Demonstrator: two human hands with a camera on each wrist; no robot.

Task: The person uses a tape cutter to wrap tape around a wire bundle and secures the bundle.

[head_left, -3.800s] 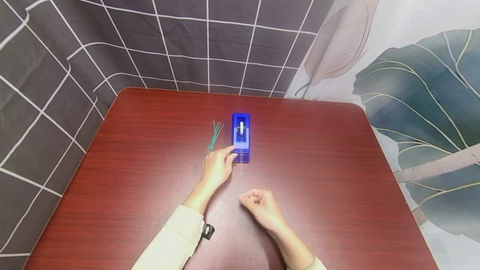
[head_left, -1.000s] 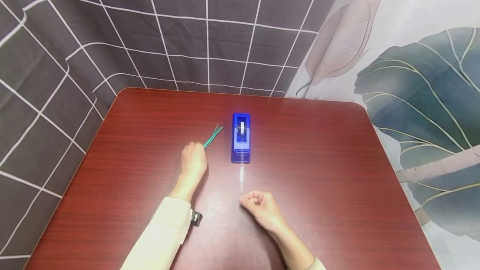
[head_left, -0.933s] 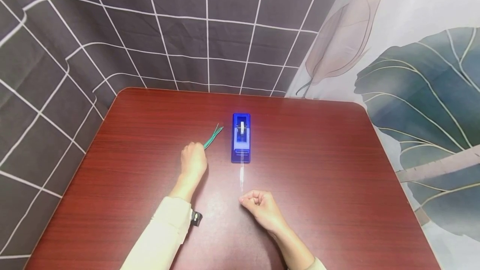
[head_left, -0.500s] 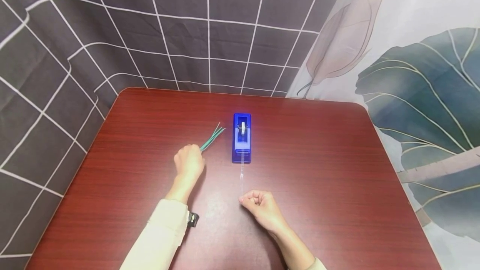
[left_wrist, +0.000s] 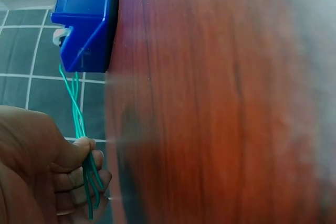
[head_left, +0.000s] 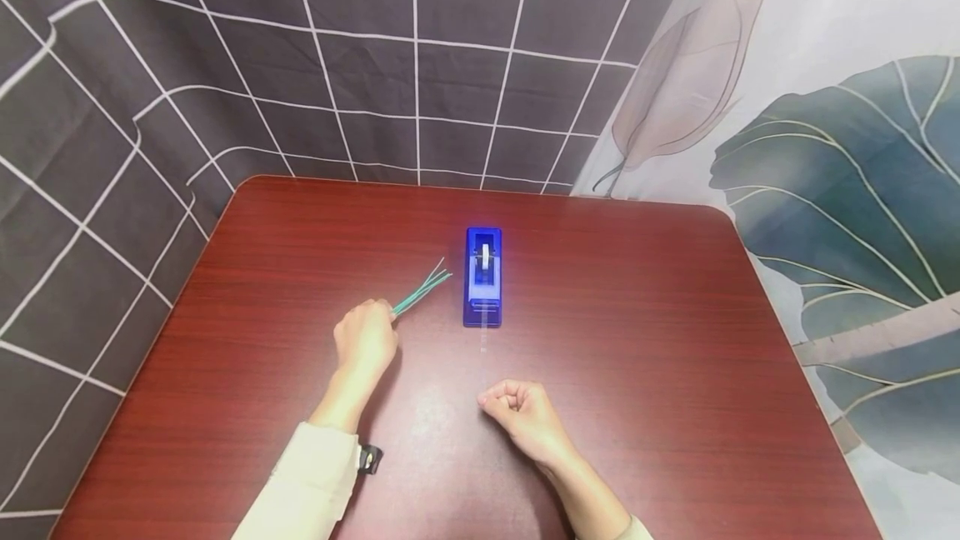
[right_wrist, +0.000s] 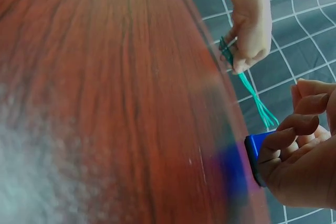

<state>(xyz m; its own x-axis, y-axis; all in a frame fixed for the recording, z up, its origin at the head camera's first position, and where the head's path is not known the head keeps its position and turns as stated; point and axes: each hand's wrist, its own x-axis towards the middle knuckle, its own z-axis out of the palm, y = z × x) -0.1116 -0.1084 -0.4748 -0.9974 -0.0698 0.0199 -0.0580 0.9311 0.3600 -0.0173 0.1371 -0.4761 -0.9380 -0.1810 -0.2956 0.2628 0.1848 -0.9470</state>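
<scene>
My left hand (head_left: 366,340) pinches a small bunch of thin green wires (head_left: 422,293) between thumb and fingers. Their pale tips point toward the blue tape dispenser (head_left: 484,292). In the left wrist view the folded lower ends of the wires (left_wrist: 79,121) hang below the thumb, over the fingers. A strip of clear tape (head_left: 483,342) runs from the dispenser's front edge toward my right hand (head_left: 525,419), which pinches its free end with thumb and forefinger, the other fingers curled. Glare makes the strip faint near the fingertips. The right wrist view also shows the wires (right_wrist: 255,98).
A reddish-brown wooden table (head_left: 637,340) carries everything. A dark grid-patterned curtain (head_left: 360,65) hangs behind it, with a leaf-printed pale curtain (head_left: 847,190) on the right. A black strap (head_left: 370,459) is on the left wrist.
My left hand has left the dispenser's front and picked up the green wires from the table. Over the last second it has drawn them left and nearer. The right hand stays put.
</scene>
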